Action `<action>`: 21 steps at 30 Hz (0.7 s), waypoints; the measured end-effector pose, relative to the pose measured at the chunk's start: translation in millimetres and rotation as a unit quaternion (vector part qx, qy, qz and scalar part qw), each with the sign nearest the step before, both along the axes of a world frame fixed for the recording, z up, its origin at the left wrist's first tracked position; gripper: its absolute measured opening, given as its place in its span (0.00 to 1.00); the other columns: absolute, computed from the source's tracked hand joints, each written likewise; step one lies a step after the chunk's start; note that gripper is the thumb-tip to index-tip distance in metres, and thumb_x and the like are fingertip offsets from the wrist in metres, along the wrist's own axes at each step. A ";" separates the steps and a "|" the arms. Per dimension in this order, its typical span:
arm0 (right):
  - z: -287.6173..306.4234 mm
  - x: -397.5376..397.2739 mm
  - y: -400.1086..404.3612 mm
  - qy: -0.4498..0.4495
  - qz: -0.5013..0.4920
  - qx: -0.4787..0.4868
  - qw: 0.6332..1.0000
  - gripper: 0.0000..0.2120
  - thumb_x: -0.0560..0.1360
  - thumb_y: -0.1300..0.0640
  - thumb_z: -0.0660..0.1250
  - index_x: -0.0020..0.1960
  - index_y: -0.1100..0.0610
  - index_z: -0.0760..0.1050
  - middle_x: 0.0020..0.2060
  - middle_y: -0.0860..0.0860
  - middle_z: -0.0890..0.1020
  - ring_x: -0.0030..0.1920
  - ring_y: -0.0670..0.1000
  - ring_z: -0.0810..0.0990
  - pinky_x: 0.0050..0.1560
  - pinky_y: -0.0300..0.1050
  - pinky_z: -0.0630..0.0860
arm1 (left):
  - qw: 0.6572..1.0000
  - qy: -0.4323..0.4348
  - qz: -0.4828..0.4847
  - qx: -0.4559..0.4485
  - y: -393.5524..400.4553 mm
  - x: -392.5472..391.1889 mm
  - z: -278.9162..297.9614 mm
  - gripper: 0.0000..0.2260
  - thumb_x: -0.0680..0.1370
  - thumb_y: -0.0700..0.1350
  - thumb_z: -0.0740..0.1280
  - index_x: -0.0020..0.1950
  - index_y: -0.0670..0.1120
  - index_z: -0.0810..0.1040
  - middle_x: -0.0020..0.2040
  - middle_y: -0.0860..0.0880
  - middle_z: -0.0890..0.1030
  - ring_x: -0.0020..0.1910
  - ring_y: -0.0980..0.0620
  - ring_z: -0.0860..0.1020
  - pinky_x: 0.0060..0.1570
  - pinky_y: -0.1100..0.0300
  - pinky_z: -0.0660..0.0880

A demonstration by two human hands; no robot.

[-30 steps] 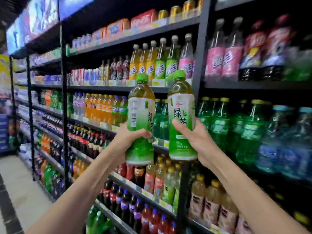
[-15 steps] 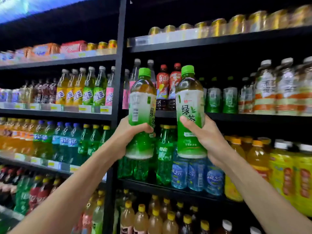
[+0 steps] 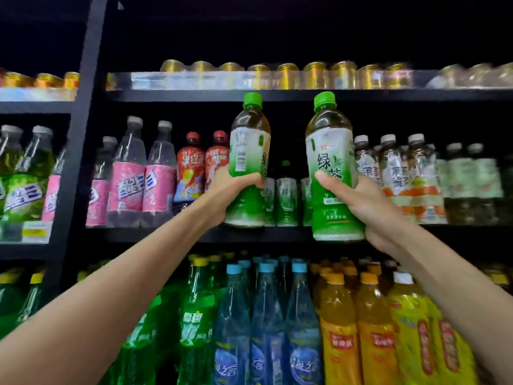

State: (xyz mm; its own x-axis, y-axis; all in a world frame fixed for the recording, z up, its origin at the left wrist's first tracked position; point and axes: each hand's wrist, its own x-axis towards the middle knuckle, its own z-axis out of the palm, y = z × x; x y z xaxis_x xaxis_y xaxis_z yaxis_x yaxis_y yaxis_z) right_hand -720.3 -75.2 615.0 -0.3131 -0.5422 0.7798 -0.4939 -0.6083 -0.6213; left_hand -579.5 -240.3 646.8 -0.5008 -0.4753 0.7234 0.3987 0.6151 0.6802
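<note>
Grips left bottle (image 3: 249, 162) in left hand (image 3: 230, 191), right bottle (image 3: 331, 168) in right hand (image 3: 365, 202), fingers (image 3: 255, 180) curled round.
Covers partly small green bottles (image 3: 286, 201) on shelf (image 3: 166, 234), beside red bottles (image 3: 191, 168).

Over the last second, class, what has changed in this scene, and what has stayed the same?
The left hand and right hand have carried the left bottle and right bottle rightward along the shelves, in front of small green bottles, and drawn them apart. Unchanged: each hand grips its bottle, upright, capped.

Left green tea bottle (image 3: 248, 159), right green tea bottle (image 3: 331, 168), upright
</note>
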 end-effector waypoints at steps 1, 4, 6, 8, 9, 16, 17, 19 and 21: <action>4.4 -5.9 -1.8 0.003 -0.005 0.001 1.000 0.18 0.70 0.49 0.69 0.58 0.52 0.75 0.48 0.52 0.84 0.46 0.50 0.84 0.42 0.43 0.82 | 1.000 -0.008 -0.006 0.000 -5.8 -11.6 3.1 0.10 0.70 0.34 0.68 0.47 0.47 0.76 0.41 0.47 0.80 0.40 0.49 0.80 0.37 0.56 0.80; 16.7 -24.7 -10.3 -0.001 -0.012 0.007 1.000 0.20 0.70 0.49 0.70 0.60 0.54 0.74 0.49 0.53 0.84 0.47 0.51 0.84 0.43 0.45 0.82 | 0.999 -0.049 -0.021 -0.012 -22.8 -43.2 11.5 0.09 0.71 0.35 0.68 0.48 0.47 0.75 0.41 0.47 0.80 0.39 0.49 0.80 0.36 0.58 0.80; 23.3 -37.3 -17.2 -0.007 -0.012 0.016 1.000 0.19 0.71 0.50 0.70 0.60 0.54 0.74 0.50 0.54 0.84 0.48 0.52 0.84 0.45 0.47 0.82 | 0.997 -0.074 -0.031 -0.015 -32.4 -62.4 16.5 0.09 0.71 0.35 0.68 0.49 0.46 0.76 0.42 0.46 0.80 0.40 0.48 0.80 0.39 0.56 0.80; 28.4 -49.0 -23.7 -0.015 -0.007 0.025 1.000 0.18 0.71 0.51 0.70 0.59 0.55 0.74 0.50 0.55 0.84 0.48 0.53 0.84 0.46 0.47 0.82 | 0.994 -0.101 -0.039 -0.017 -40.3 -80.8 19.9 0.10 0.72 0.36 0.69 0.51 0.45 0.76 0.44 0.45 0.81 0.42 0.47 0.80 0.43 0.54 0.79; 30.4 -54.7 -27.0 -0.017 0.001 0.028 0.999 0.17 0.72 0.51 0.70 0.59 0.55 0.75 0.49 0.55 0.84 0.48 0.53 0.84 0.46 0.48 0.82 | 0.992 -0.116 -0.044 -0.018 -44.5 -89.5 21.3 0.11 0.71 0.37 0.70 0.52 0.44 0.76 0.45 0.44 0.81 0.43 0.47 0.81 0.45 0.53 0.79; 49.6 -85.9 -40.4 0.000 0.018 0.029 0.999 0.15 0.72 0.52 0.70 0.58 0.53 0.75 0.48 0.52 0.85 0.46 0.49 0.84 0.41 0.42 0.82 | 0.976 -0.201 -0.084 0.018 -80.7 -132.6 27.8 0.35 0.57 0.47 0.75 0.63 0.41 0.72 0.59 0.38 0.79 0.58 0.39 0.78 0.57 0.47 0.76; 53.1 -89.3 -41.7 0.003 0.017 0.030 0.999 0.17 0.72 0.52 0.70 0.59 0.53 0.75 0.49 0.52 0.84 0.47 0.49 0.84 0.42 0.42 0.82 | 0.975 -0.209 -0.078 0.018 -85.5 -136.6 28.2 0.36 0.57 0.48 0.75 0.64 0.41 0.72 0.60 0.39 0.79 0.59 0.40 0.78 0.58 0.47 0.75; 58.6 -94.3 -44.8 0.008 0.019 0.029 0.999 0.19 0.71 0.51 0.71 0.60 0.53 0.74 0.50 0.52 0.84 0.48 0.50 0.84 0.47 0.45 0.82 | 0.973 -0.222 -0.069 0.016 -93.4 -141.4 27.9 0.36 0.59 0.48 0.76 0.65 0.43 0.71 0.60 0.40 0.79 0.58 0.43 0.78 0.58 0.49 0.75; 60.9 -96.5 -47.8 0.014 0.029 0.026 0.999 0.19 0.72 0.51 0.70 0.60 0.53 0.74 0.50 0.51 0.84 0.49 0.50 0.84 0.49 0.46 0.81 | 0.971 -0.228 -0.068 0.019 -98.8 -143.7 26.6 0.37 0.61 0.48 0.76 0.67 0.45 0.68 0.60 0.43 0.79 0.58 0.47 0.79 0.59 0.52 0.75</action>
